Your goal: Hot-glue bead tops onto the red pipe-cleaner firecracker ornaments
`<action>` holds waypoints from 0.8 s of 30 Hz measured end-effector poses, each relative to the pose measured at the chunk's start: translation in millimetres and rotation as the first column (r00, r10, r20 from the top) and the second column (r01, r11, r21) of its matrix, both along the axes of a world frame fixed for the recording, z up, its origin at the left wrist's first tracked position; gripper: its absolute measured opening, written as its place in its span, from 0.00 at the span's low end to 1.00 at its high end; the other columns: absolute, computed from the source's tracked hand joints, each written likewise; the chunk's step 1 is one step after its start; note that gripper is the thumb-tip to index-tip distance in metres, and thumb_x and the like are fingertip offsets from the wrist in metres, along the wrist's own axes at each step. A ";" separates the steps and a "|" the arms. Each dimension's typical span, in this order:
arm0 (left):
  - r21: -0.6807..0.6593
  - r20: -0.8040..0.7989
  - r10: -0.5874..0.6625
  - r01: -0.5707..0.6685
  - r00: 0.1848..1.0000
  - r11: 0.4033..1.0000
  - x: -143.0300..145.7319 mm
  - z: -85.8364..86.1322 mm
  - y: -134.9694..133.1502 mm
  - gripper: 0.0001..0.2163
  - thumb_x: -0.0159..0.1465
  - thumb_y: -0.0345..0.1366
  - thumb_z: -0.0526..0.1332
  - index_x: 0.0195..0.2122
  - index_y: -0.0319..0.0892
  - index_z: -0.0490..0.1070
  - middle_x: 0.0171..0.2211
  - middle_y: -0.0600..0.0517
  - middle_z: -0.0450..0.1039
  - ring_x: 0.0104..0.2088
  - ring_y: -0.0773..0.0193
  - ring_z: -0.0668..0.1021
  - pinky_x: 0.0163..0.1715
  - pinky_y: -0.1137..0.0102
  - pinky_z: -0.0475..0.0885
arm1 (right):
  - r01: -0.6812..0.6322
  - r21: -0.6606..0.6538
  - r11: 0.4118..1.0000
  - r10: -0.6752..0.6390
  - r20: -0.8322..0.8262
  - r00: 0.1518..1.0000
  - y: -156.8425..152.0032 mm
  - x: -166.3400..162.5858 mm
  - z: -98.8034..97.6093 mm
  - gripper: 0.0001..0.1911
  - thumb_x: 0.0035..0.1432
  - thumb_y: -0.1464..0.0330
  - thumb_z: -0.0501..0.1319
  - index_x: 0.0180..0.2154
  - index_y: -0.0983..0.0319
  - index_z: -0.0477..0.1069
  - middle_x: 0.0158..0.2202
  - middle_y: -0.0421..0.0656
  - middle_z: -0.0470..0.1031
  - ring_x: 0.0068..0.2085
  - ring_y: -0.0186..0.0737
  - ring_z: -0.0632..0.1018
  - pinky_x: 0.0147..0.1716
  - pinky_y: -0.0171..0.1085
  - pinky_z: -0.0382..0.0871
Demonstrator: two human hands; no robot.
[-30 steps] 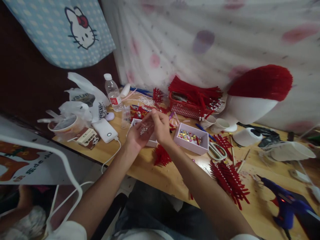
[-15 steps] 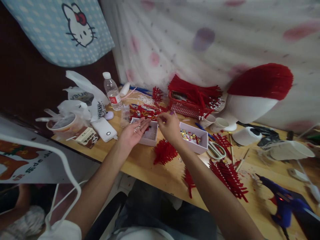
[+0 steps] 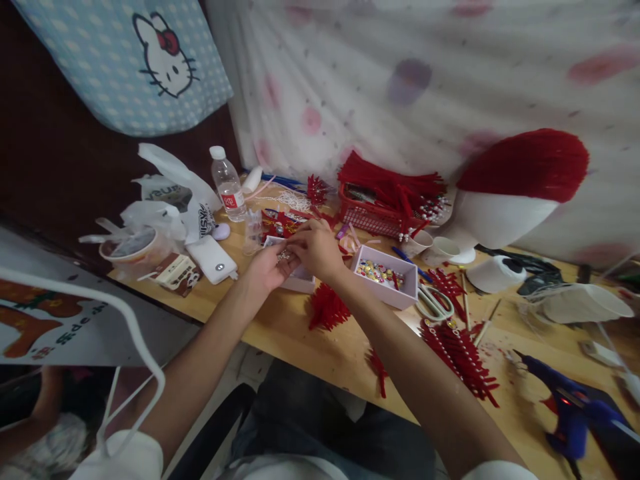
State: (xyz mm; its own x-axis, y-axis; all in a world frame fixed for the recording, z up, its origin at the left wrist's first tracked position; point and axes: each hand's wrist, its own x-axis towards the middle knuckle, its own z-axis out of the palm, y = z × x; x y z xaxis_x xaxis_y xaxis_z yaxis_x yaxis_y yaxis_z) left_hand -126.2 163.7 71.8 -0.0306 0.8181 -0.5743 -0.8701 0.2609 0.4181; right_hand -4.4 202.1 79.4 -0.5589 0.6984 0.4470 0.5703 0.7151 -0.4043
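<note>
My left hand (image 3: 266, 272) is palm up over a small white box (image 3: 301, 285), its fingers slightly curled. Small shiny pearl-like beads (image 3: 285, 255) lie in that palm. Reaching across from the right, my right hand (image 3: 321, 250) has its fingers pinched together over the left fingers and beads; whatever is between its fingertips is hidden. Right of the hands stands a second white box (image 3: 390, 292) with gold, clear and coloured gems (image 3: 377, 270). A fuzzy red leaf-shaped piece (image 3: 329, 307) lies below my right hand.
Behind stands a red basket (image 3: 373, 215) with red fuzzy stems. Scissors (image 3: 434, 303), pearl-trimmed red pieces (image 3: 463, 363) and a hot glue gun (image 3: 565, 400) with a lit red light lie at right. A water bottle (image 3: 229, 187), power bank (image 3: 213, 260) and plastic-wrapped bowl (image 3: 127, 250) are at left.
My right hand has moved left and down, from beside the left hand to over its fingers and the beads. The left fingers have curled a little. The view has shifted slightly.
</note>
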 end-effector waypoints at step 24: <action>0.175 0.052 0.228 -0.233 0.972 0.956 -31.5 5.0 -52.9 0.18 0.71 0.22 0.47 0.59 0.31 0.66 0.41 0.38 0.81 0.42 0.60 0.84 0.42 0.71 0.81 | 0.063 -0.073 0.995 -0.039 0.291 0.956 -0.6 -27.1 -1.3 0.14 0.67 0.67 0.55 0.42 0.62 0.79 0.44 0.50 0.79 0.45 0.41 0.77 0.44 0.35 0.66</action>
